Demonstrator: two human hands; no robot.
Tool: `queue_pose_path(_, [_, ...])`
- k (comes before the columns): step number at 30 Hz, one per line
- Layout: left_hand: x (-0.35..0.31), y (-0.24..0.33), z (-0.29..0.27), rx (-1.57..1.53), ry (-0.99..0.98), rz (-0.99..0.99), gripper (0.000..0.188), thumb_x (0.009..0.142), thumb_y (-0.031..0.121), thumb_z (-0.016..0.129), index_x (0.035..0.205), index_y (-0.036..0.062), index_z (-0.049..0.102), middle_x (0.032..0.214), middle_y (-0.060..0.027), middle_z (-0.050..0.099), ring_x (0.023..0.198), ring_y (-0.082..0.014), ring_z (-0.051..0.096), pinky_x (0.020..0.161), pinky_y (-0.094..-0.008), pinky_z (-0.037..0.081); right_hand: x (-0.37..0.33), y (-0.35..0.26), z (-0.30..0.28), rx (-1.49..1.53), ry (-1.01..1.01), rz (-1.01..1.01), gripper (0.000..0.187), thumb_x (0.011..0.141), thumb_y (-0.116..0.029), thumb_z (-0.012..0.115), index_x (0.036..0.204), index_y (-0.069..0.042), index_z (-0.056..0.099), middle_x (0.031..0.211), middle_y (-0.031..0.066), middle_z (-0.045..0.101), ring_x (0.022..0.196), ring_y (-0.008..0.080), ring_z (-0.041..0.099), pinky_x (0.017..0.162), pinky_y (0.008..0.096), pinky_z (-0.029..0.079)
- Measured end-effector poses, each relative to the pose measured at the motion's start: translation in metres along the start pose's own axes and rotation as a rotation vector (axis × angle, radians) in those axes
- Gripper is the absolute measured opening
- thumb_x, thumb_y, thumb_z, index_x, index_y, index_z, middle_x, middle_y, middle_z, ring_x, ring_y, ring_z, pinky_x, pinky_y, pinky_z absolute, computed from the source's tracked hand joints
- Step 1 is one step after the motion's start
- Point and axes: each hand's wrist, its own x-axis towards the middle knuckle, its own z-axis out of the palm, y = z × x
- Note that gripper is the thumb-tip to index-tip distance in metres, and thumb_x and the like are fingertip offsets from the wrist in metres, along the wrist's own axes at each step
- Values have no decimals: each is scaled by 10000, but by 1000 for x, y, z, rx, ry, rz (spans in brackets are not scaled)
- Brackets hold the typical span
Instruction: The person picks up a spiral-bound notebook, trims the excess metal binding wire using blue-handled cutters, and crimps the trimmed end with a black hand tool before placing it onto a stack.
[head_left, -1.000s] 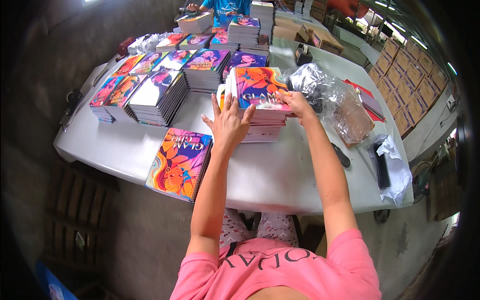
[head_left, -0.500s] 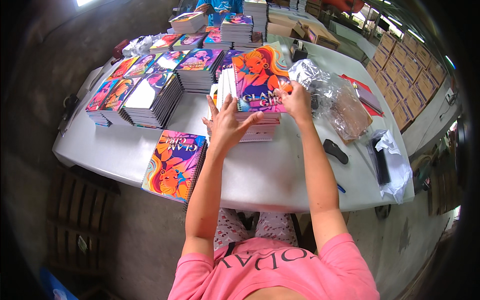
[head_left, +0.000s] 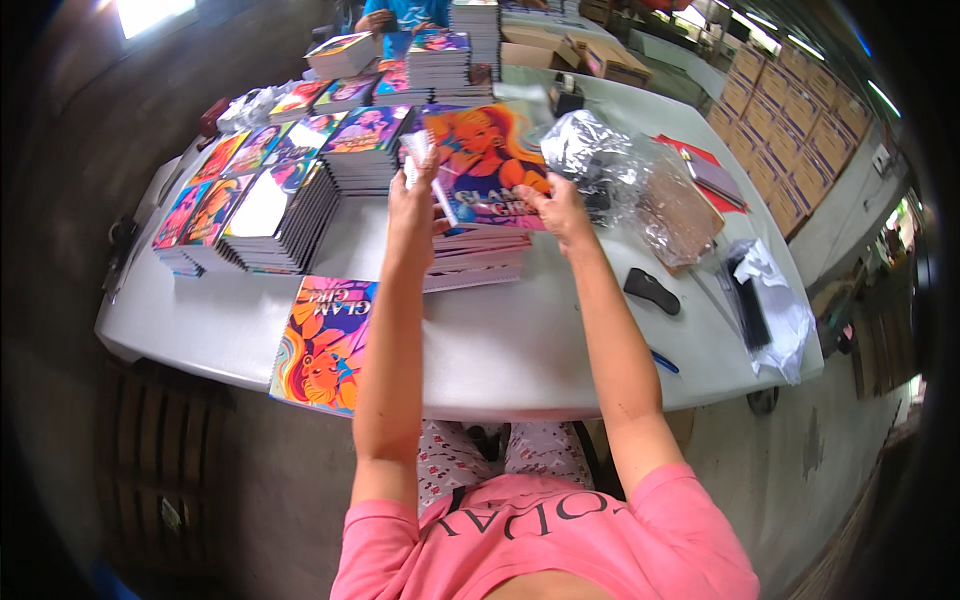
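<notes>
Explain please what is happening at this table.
The person's right hand holds a colourful notebook near its lower right corner; the left hand is at its left side. Below that notebook in the picture is a stack. Another notebook lies at the table's near edge, and more notebook piles stand to the left.
</notes>
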Motion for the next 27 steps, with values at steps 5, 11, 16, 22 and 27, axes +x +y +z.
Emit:
queue_pose_path(5, [2, 12, 4, 395, -176, 331, 292, 785, 114, 689, 1042, 49, 568, 839, 7, 606, 696, -72, 546, 591, -223, 432, -14, -8, -13, -90, 107, -169, 645, 734, -275, 771, 1244, 7, 496, 1241, 171, 541, 1208, 247, 457, 1019, 325, 325])
queue_pose_path(11, [-87, 48, 17, 1154, -435, 955, 372, 797, 58, 604, 1165, 37, 551, 835, -201, 615, 727, -390, 570, 631, -402, 437, -84, -70, -92, 14, 311, -297, 928, 620, -297, 839, 1371, -62, 347, 1260, 139, 530, 1235, 256, 443, 1053, 396, 303])
queue_pose_path(16, [-142, 11, 28, 1481, -587, 762, 292, 700, -7, 573, 970, 104, 559, 767, -49, 597, 777, -258, 566, 675, -384, 423, -158, -20, -148, 321, -201, 161, 949, 593, -190, 851, 1385, -99, 337, 1247, 79, 555, 1203, 229, 480, 1046, 365, 322])
queue_pose_path(22, [-147, -36, 24, 1586, -649, 655, 327, 729, -29, 539, 1037, 80, 533, 900, -75, 581, 891, -265, 540, 768, -379, 386, -195, 14, -110, -163, -230, -33, 751, 607, -53, 817, 1285, -131, 504, 1135, 74, 622, 1060, 185, 583, 924, 328, 438])
queue_pose_path(27, [-156, -37, 16, 1568, -511, 701, 425, 706, 71, 659, 1110, 101, 533, 879, -53, 559, 905, -231, 546, 873, -416, 351, -192, -8, -91, 27, -223, -14, 437, 661, -55, 780, 1074, -75, 640, 985, 72, 676, 875, 147, 636, 815, 290, 492])
